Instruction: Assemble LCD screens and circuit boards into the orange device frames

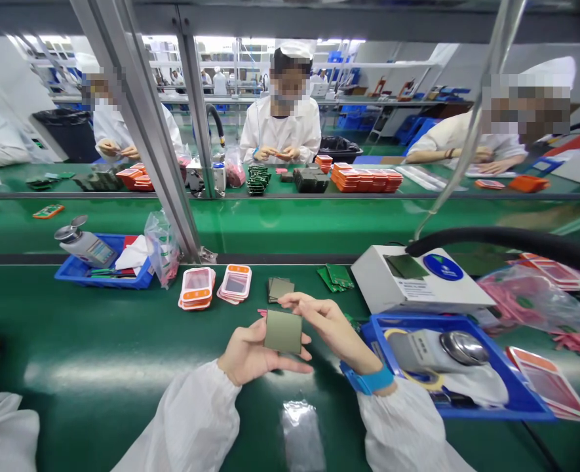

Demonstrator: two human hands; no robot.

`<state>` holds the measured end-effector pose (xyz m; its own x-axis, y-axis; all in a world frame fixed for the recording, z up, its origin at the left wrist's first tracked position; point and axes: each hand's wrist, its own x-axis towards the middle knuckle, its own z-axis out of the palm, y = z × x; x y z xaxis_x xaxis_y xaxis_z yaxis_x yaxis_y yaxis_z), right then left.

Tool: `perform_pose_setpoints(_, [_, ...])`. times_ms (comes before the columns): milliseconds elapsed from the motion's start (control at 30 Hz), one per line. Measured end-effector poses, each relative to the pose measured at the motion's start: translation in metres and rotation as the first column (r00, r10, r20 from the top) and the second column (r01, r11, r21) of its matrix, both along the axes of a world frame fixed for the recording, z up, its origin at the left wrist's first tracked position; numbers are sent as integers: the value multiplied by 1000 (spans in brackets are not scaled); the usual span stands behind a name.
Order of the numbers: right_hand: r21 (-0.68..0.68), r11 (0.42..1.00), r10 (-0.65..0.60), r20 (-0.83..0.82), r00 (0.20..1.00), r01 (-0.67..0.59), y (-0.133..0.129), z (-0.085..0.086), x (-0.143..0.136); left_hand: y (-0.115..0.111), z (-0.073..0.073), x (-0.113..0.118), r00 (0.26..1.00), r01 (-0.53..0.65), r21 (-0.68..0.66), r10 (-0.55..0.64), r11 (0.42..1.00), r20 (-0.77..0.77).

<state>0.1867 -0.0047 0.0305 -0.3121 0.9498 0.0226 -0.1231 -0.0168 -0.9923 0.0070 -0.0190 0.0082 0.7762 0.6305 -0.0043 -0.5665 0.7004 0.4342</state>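
Nearest you, a clear bag [303, 436] lies on the desk [137, 354], towards its near edge. Beyond it, your left hand [250, 357] holds the olive panel [283, 332] by its left side, fingers spread behind. Your right hand [326, 324] is at the panel's upper right corner, fingers bent and fairly close together; whether they pinch it is unclear. Just past the panel, a stack [280, 288] of similar ones sits between orange frames [196, 288] and green boards [336, 277]. Along the desk's far edge, a blue tray [117, 282] stands left and a white box [417, 282] right, a second tray [420, 320] before it.
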Motion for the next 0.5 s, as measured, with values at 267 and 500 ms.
perform_pose_setpoints(267, [-93,924,319,-348,881,-372,-8,-3,-2,-4,-6,3,990,140,-18,-140,990,21])
perform_pose_setpoints(500, [-19,828,535,-277,798,-561,-5,-10,4,-7,-6,8,976,219,-11,-219,976,8])
